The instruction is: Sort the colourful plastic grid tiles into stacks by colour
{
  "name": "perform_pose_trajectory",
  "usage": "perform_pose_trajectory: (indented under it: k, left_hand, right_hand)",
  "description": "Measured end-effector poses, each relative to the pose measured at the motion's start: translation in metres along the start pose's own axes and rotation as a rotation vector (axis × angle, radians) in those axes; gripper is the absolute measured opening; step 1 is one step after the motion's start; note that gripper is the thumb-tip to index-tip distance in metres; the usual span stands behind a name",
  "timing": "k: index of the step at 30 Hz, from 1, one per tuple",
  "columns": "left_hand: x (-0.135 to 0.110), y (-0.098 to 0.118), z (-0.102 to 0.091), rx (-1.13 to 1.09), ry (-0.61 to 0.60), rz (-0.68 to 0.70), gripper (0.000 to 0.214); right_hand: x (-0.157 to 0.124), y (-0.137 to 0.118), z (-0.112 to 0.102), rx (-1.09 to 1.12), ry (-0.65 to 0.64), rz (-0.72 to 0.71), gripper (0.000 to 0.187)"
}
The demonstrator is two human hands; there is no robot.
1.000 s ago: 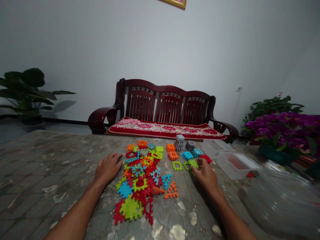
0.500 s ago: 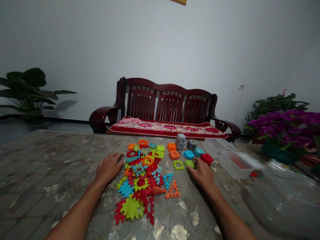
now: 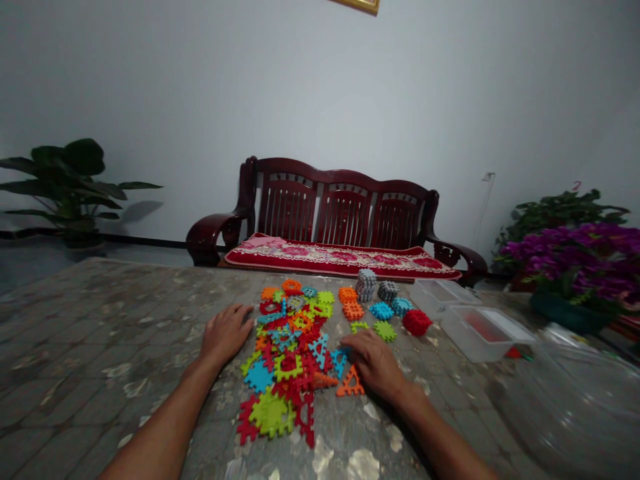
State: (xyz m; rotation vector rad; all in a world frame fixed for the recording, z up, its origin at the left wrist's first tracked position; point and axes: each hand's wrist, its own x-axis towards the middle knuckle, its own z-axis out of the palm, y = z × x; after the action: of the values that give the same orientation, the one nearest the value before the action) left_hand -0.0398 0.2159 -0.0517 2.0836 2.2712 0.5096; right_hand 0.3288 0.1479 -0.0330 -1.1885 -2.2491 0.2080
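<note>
My left hand (image 3: 227, 333) lies on the table along the left side of a heap of toothed plastic puzzle pieces, fingers loosely stretched and holding nothing. In the heap are a blue piece (image 3: 259, 377), a lime green piece (image 3: 273, 413) and several red ones. My right hand (image 3: 373, 360) is open, its fingers reaching left over the table. Its fingertips are close to a blue triangular frame (image 3: 339, 362); whether they touch it I cannot tell. An orange triangular frame (image 3: 351, 382) lies by the thumb side. Partly behind the hand is a green square frame (image 3: 359, 327).
Sorted stacks stand farther back: grey (image 3: 366, 287), dark grey (image 3: 387, 291), orange (image 3: 353, 311), blue (image 3: 381, 311), red (image 3: 417, 323), plus a green piece (image 3: 385, 331). Clear plastic boxes (image 3: 477, 343) and a large clear lid (image 3: 575, 393) are at right. A wooden bench (image 3: 345, 200) stands beyond.
My right hand has moved left and nearer, from the green piece by the stacks to the triangular frames. The green piece stays behind on the table. My left hand stays beside the heap.
</note>
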Motion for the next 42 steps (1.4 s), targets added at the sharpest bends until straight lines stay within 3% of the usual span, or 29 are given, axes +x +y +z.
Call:
perform_pose_trajectory:
  k: [5, 12, 25, 34, 39, 42]
  left_hand:
    - [-0.001, 0.001, -0.002, 0.007, -0.005, 0.003, 0.046]
    - [-0.001, 0.001, -0.001, 0.026, -0.001, 0.006, 0.046]
    - [-0.003, 0.005, -0.006, 0.037, -0.010, 0.003, 0.046]
    - [-0.003, 0.005, -0.006, 0.033, -0.015, -0.005, 0.045]
    - [-0.004, 0.005, -0.006, 0.018, 0.009, 0.010, 0.043]
    - [-0.004, 0.004, -0.004, 0.019, 0.021, 0.001, 0.043]
  right_hand:
    - [0.002, 0.001, 0.001, -0.047, -0.065, 0.026, 0.032]
    - [-0.005, 0.015, 0.002, -0.105, -0.036, 0.040, 0.034]
    - [-0.017, 0.017, -0.009, -0.214, -0.050, 0.076, 0.037]
    - [-0.005, 0.003, -0.001, 0.018, 0.116, 0.163, 0.031]
    - [0.017, -0.014, 0.006, 0.106, -0.005, 0.130, 0.040]
    - [0.026, -0.024, 0.010, 0.109, -0.072, 0.209, 0.048]
